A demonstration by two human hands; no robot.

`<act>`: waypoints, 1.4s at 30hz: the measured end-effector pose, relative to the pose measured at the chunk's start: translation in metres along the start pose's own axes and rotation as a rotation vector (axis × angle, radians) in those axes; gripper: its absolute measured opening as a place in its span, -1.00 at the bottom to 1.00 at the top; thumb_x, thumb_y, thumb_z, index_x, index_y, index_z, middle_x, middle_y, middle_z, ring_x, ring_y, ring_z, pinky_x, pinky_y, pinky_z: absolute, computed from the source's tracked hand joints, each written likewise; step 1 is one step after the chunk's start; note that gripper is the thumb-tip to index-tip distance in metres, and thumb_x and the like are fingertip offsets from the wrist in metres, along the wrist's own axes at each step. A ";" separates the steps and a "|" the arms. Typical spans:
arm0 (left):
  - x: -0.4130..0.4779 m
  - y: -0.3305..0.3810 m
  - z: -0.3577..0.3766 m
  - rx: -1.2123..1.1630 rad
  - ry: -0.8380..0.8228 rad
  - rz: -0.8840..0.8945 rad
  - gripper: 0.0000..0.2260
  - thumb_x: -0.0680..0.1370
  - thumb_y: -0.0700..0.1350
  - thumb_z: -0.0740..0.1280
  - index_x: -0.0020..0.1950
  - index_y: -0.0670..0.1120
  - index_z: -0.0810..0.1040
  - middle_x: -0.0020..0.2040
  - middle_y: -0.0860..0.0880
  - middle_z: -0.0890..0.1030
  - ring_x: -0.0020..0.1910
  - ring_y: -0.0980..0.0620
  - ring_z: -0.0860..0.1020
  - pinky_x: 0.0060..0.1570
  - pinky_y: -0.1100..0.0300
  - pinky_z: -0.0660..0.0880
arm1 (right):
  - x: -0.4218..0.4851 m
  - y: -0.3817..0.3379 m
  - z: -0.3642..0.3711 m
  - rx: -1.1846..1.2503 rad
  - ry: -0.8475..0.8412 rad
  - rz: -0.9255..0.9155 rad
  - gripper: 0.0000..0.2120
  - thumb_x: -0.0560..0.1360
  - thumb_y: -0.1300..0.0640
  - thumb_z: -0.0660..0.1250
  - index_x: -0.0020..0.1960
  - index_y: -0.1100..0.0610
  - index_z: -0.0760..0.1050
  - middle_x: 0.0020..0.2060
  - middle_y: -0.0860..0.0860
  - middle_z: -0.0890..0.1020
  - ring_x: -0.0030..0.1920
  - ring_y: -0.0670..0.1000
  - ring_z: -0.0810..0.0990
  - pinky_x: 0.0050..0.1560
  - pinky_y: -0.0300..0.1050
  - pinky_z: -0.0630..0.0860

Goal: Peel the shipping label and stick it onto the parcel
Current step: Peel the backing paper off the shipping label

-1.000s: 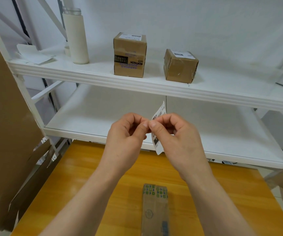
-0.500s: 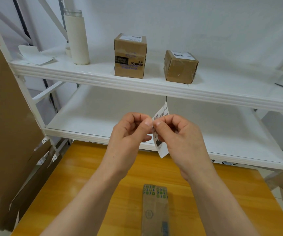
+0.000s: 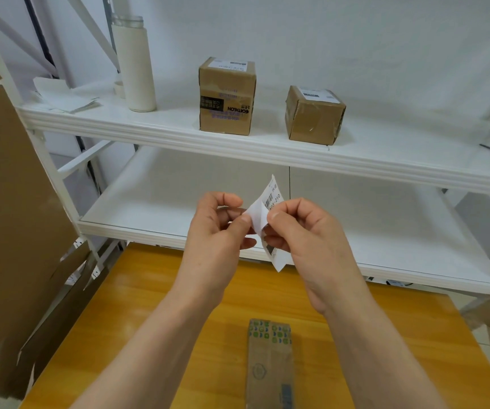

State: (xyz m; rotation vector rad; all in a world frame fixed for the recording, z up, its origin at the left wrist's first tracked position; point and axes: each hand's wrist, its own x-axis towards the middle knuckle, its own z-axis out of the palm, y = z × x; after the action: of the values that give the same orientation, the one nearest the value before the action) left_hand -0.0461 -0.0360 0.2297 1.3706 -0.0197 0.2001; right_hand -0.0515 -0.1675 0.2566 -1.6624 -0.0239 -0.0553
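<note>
A white shipping label (image 3: 271,202) with a barcode is held up in front of me, above the far end of the wooden table (image 3: 155,314). My left hand (image 3: 217,240) pinches a white corner flap that stands away from the printed sheet. My right hand (image 3: 305,240) pinches the printed part between thumb and forefinger. The label's lower end hangs below my right fingers. The parcel (image 3: 269,364), a narrow brown cardboard box with green dots at its far end, lies flat on the table below my wrists.
A white shelf rack (image 3: 267,149) stands behind the table. Its upper shelf carries two brown boxes (image 3: 226,95) (image 3: 314,115), each with a label on top, a tall white bottle (image 3: 133,63) and loose papers (image 3: 61,94). Flat cardboard sheets (image 3: 10,208) lean at the left.
My hands have drawn slightly apart. A white flap has come away from the printed sheet on the left side, and the label has tilted a little to the right.
</note>
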 end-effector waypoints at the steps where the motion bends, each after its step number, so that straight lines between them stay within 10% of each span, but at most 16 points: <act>1: 0.000 0.001 0.000 0.014 -0.012 0.006 -0.81 0.59 -0.35 0.25 0.02 -0.05 0.43 -0.12 -0.08 0.59 -0.17 0.00 0.66 -0.22 0.18 0.55 | 0.000 0.001 0.000 0.001 -0.002 0.000 -0.91 0.52 0.19 0.35 -0.14 0.14 0.61 -0.20 0.09 0.69 -0.19 0.00 0.63 -0.09 -0.07 0.65; 18: 0.003 0.004 0.002 0.142 -0.037 0.028 -0.84 0.60 -0.24 0.29 -0.08 -0.04 0.62 -0.18 0.05 0.69 -0.15 0.02 0.65 -0.20 0.19 0.53 | 0.004 0.003 -0.003 0.008 -0.042 -0.002 -0.89 0.49 0.24 0.35 -0.14 0.08 0.62 -0.10 0.03 0.70 -0.05 0.08 0.68 -0.01 -0.06 0.68; 23: 0.001 0.002 0.002 0.210 -0.062 0.093 -0.89 0.59 -0.20 0.32 -0.07 -0.05 0.61 -0.18 -0.04 0.68 -0.12 -0.09 0.64 -0.16 0.15 0.59 | 0.005 0.006 -0.001 -0.020 -0.030 -0.035 -0.80 0.46 -0.08 0.41 -0.09 0.05 0.64 -0.11 0.08 0.70 -0.02 0.13 0.68 0.08 0.12 0.64; 31: 0.001 0.000 0.000 0.095 -0.089 -0.017 -0.86 0.61 -0.23 0.28 -0.07 -0.06 0.60 -0.16 -0.01 0.68 -0.15 0.06 0.64 -0.20 0.22 0.53 | 0.007 0.007 -0.001 0.023 0.026 0.019 -0.90 0.52 0.17 0.39 -0.17 0.09 0.63 -0.13 0.00 0.72 -0.16 -0.03 0.71 -0.14 -0.22 0.62; 42: 0.005 -0.002 -0.003 -0.168 -0.066 -0.202 -0.90 0.62 -0.27 0.25 0.00 -0.08 0.45 -0.07 -0.14 0.62 -0.28 0.05 0.59 -0.25 0.16 0.55 | 0.006 0.002 -0.006 0.158 0.004 0.068 -0.91 0.53 0.20 0.38 -0.14 0.16 0.62 -0.18 0.05 0.71 -0.24 -0.02 0.69 -0.08 -0.09 0.68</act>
State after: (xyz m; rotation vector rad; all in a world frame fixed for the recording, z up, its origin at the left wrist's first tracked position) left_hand -0.0410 -0.0334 0.2276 1.2020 0.0458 -0.0157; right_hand -0.0452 -0.1735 0.2551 -1.5039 0.0303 -0.0055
